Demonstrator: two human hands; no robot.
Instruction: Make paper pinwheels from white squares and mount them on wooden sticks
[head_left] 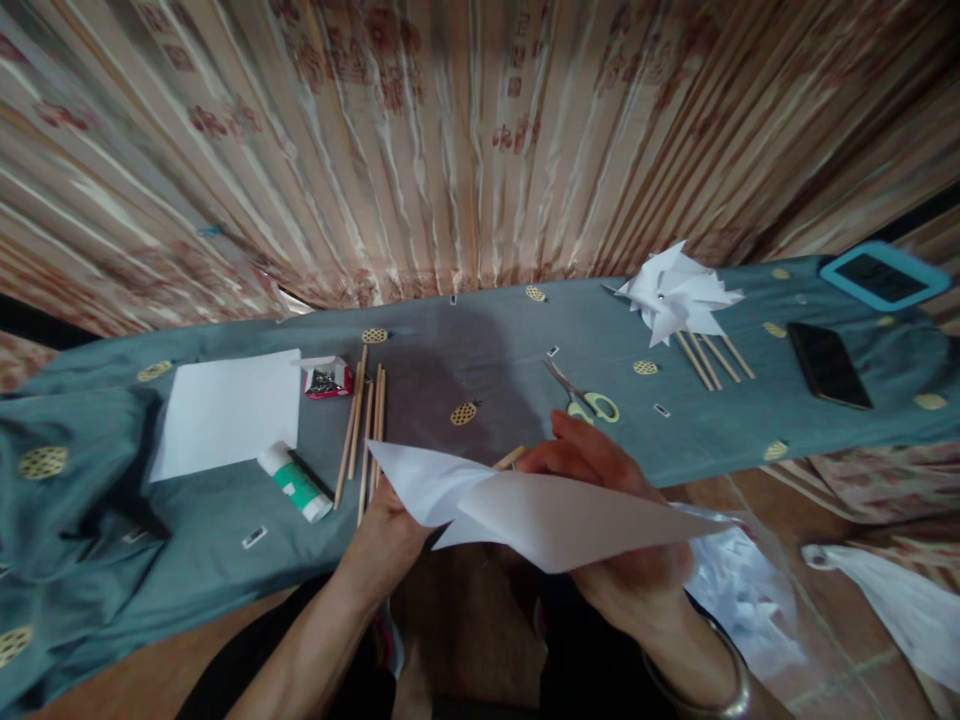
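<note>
A white paper pinwheel [517, 505] is held up in front of me, seen nearly edge-on, with its blades curled. My right hand [600, 450] is closed on it, fingers bent behind the paper and palm below. A wooden stick end [510, 458] pokes out by the right fingertips. My left hand [390, 530] grips the pinwheel from the left; its fingertips are hidden by the paper. Just beyond the left hand lie several wooden sticks [352, 430]. Scissors with pale green handles [592, 405] rest past the right hand.
On the grey-green tablecloth [465, 350] are a paper stack [225, 410], a small red-and-white box of metal pins [327, 378] and a glue stick [296, 482]. Finished pinwheels [679, 295], a phone [829, 365] and a blue-framed device [885, 277] are to the right. A plastic bag [742, 590] lies below.
</note>
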